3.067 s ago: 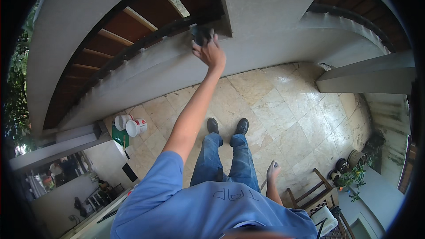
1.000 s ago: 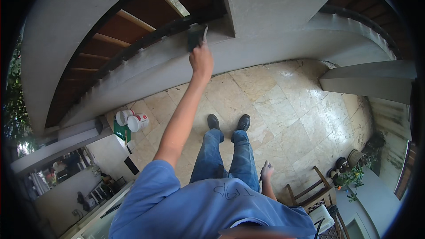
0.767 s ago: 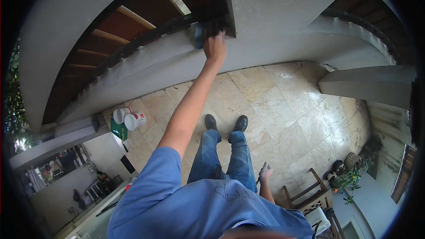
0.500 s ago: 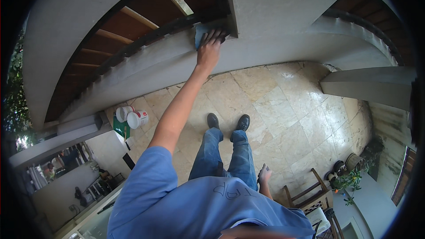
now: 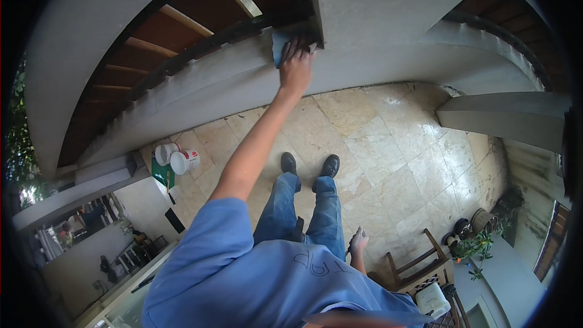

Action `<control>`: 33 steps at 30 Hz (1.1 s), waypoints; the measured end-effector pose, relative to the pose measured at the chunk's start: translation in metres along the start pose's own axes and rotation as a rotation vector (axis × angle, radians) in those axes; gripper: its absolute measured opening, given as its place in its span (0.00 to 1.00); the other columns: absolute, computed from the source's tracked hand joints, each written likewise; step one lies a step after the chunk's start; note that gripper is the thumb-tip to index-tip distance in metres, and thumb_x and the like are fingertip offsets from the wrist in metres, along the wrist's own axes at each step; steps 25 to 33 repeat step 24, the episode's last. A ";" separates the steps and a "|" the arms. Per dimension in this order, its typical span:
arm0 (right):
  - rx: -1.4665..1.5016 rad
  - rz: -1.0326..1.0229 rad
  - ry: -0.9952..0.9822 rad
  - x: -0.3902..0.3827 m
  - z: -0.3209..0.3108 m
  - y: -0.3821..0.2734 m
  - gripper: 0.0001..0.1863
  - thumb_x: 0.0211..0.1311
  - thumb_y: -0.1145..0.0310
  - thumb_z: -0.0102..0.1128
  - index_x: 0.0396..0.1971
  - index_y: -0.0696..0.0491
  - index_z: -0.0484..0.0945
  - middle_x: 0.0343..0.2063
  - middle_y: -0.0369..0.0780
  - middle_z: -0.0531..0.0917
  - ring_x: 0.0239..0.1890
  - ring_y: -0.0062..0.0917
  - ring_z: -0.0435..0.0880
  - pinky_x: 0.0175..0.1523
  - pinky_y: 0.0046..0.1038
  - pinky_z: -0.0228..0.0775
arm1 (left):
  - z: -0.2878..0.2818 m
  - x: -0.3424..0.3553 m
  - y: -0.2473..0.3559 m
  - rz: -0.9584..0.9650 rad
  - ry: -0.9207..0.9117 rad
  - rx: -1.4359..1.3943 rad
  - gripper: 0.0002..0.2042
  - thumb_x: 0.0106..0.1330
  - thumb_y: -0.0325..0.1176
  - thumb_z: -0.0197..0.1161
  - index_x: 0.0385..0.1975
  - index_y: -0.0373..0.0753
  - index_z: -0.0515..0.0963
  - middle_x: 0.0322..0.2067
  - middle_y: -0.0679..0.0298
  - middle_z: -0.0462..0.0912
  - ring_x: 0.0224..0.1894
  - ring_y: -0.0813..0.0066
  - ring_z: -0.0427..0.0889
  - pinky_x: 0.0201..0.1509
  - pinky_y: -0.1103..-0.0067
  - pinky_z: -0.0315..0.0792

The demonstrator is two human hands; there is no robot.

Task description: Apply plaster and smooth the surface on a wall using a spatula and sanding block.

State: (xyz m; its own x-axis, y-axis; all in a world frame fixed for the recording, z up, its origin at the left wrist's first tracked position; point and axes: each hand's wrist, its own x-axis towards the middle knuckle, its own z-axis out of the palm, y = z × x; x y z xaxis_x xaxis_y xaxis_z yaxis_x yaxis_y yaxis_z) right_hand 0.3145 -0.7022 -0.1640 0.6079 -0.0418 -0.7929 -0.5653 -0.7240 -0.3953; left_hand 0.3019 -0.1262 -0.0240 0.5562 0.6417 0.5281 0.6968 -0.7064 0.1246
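Below, two white buckets (image 5: 177, 158) stand beside a wooden chair (image 5: 419, 267).

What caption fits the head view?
Left hand presses a blue pad against the grey wall; right hand hangs low.
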 end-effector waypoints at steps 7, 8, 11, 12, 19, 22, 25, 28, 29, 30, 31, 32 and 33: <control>-0.215 -0.396 0.080 0.014 0.007 -0.061 0.20 0.59 0.64 0.52 0.10 0.53 0.61 0.09 0.29 0.60 0.15 0.11 0.57 0.20 0.19 0.48 | -0.063 -0.067 -0.131 -0.180 -0.168 -0.044 0.15 0.64 0.33 0.45 0.48 0.38 0.71 0.52 0.59 0.70 0.56 0.57 0.65 0.61 0.69 0.56; -0.016 -0.476 0.025 0.010 0.022 -0.097 0.19 0.60 0.65 0.52 0.11 0.52 0.61 0.10 0.29 0.59 0.15 0.11 0.55 0.19 0.19 0.47 | -0.063 -0.070 -0.130 -0.194 -0.167 -0.042 0.15 0.64 0.33 0.45 0.48 0.38 0.71 0.52 0.59 0.70 0.56 0.57 0.65 0.61 0.69 0.56; 0.768 -0.693 -0.210 -0.040 0.074 -0.259 0.17 0.59 0.71 0.51 0.14 0.48 0.57 0.10 0.28 0.58 0.12 0.11 0.53 0.17 0.18 0.44 | -0.046 -0.043 -0.091 -0.123 -0.065 0.031 0.15 0.64 0.34 0.45 0.47 0.37 0.72 0.52 0.61 0.70 0.57 0.57 0.65 0.61 0.65 0.53; 0.972 -0.776 -0.342 -0.069 0.088 -0.318 0.17 0.59 0.69 0.49 0.13 0.47 0.55 0.09 0.29 0.54 0.10 0.13 0.51 0.16 0.18 0.44 | -0.038 -0.030 -0.075 -0.089 -0.084 -0.031 0.15 0.64 0.35 0.46 0.46 0.36 0.73 0.52 0.59 0.71 0.57 0.57 0.65 0.61 0.65 0.54; 1.229 -1.432 -0.465 -0.155 0.153 -0.483 0.17 0.57 0.73 0.44 0.12 0.50 0.52 0.07 0.30 0.51 0.10 0.15 0.48 0.17 0.19 0.44 | -0.037 -0.035 -0.089 -0.016 -0.064 -0.017 0.13 0.61 0.33 0.50 0.41 0.35 0.75 0.48 0.59 0.74 0.53 0.60 0.69 0.59 0.68 0.58; 1.221 -1.509 -0.359 -0.178 0.198 -0.496 0.18 0.58 0.73 0.44 0.10 0.51 0.53 0.05 0.32 0.54 0.09 0.14 0.51 0.15 0.21 0.47 | -0.065 -0.061 -0.117 -0.014 -0.112 0.024 0.12 0.60 0.33 0.51 0.40 0.35 0.75 0.49 0.60 0.73 0.54 0.62 0.68 0.59 0.69 0.59; 1.248 -1.301 -0.185 -0.169 0.245 -0.502 0.17 0.58 0.71 0.47 0.11 0.53 0.55 0.06 0.34 0.60 0.08 0.15 0.54 0.14 0.22 0.49 | -0.060 -0.065 -0.120 -0.096 -0.137 0.014 0.12 0.59 0.32 0.53 0.42 0.39 0.75 0.51 0.61 0.72 0.56 0.63 0.67 0.60 0.69 0.58; 1.248 -1.301 -0.185 -0.169 0.245 -0.502 0.17 0.58 0.71 0.47 0.11 0.53 0.55 0.06 0.34 0.60 0.08 0.15 0.54 0.14 0.22 0.49 | -0.060 -0.065 -0.120 -0.096 -0.137 0.014 0.12 0.59 0.32 0.53 0.42 0.39 0.75 0.51 0.61 0.72 0.56 0.63 0.67 0.60 0.69 0.58; 1.248 -1.301 -0.185 -0.169 0.245 -0.502 0.17 0.58 0.71 0.47 0.11 0.53 0.55 0.06 0.34 0.60 0.08 0.15 0.54 0.14 0.22 0.49 | -0.060 -0.065 -0.120 -0.096 -0.137 0.014 0.12 0.59 0.32 0.53 0.42 0.39 0.75 0.51 0.61 0.72 0.56 0.63 0.67 0.60 0.69 0.58; 1.248 -1.301 -0.185 -0.169 0.245 -0.502 0.17 0.58 0.71 0.47 0.11 0.53 0.55 0.06 0.34 0.60 0.08 0.15 0.54 0.14 0.22 0.49 | -0.060 -0.065 -0.120 -0.096 -0.137 0.014 0.12 0.59 0.32 0.53 0.42 0.39 0.75 0.51 0.61 0.72 0.56 0.63 0.67 0.60 0.69 0.58; 1.248 -1.301 -0.185 -0.169 0.245 -0.502 0.17 0.58 0.71 0.47 0.11 0.53 0.55 0.06 0.34 0.60 0.08 0.15 0.54 0.14 0.22 0.49 | -0.060 -0.065 -0.120 -0.096 -0.137 0.014 0.12 0.59 0.32 0.53 0.42 0.39 0.75 0.51 0.61 0.72 0.56 0.63 0.67 0.60 0.69 0.58; 1.248 -1.301 -0.185 -0.169 0.245 -0.502 0.17 0.58 0.71 0.47 0.11 0.53 0.55 0.06 0.34 0.60 0.08 0.15 0.54 0.14 0.22 0.49 | -0.060 -0.065 -0.120 -0.096 -0.137 0.014 0.12 0.59 0.32 0.53 0.42 0.39 0.75 0.51 0.61 0.72 0.56 0.63 0.67 0.60 0.69 0.58; 1.248 -1.301 -0.185 -0.169 0.245 -0.502 0.17 0.58 0.71 0.47 0.11 0.53 0.55 0.06 0.34 0.60 0.08 0.15 0.54 0.14 0.22 0.49 | -0.060 -0.065 -0.120 -0.096 -0.137 0.014 0.12 0.59 0.32 0.53 0.42 0.39 0.75 0.51 0.61 0.72 0.56 0.63 0.67 0.60 0.69 0.58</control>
